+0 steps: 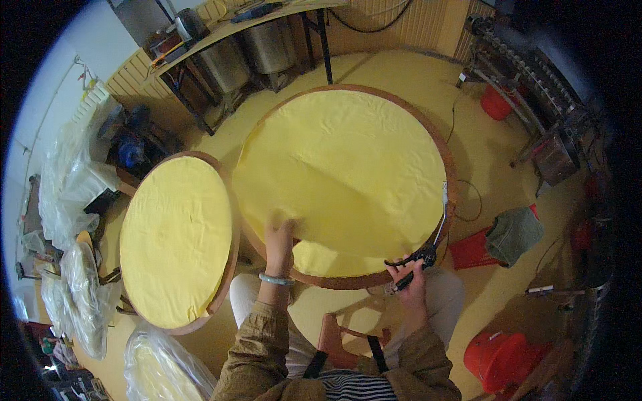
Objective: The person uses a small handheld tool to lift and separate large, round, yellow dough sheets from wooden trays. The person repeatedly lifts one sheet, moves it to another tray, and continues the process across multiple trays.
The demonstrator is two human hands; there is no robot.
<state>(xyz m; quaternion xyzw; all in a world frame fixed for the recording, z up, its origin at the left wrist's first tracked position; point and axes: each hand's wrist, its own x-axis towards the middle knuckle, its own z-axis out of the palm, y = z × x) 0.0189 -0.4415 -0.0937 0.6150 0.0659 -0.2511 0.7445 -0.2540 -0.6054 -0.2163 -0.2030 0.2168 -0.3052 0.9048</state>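
Note:
A large round brown board (450,150) lies before me, covered in thin, wrinkled yellow sheeting (361,130). My left hand (280,235), motion-blurred, grips the near-left edge of a loose upper yellow sheet (331,215). A paler yellow layer (331,263) shows below that sheet's near edge. At the board's near-right rim, my right hand (411,283) is closed around the black handle of a trigger wand (424,258). Its thin metal rod points away along the right rim and ends in a pale tip. The left fingertips are too blurred for detail.
Left of the board stands a smaller round board (175,240) with yellow sheeting. Plastic-wrapped bundles (83,295) lie farther left. A worktable (241,25) stands behind, with metal drums underneath. Red buckets (494,358), a red crate (471,249) and machinery (531,80) occupy the right.

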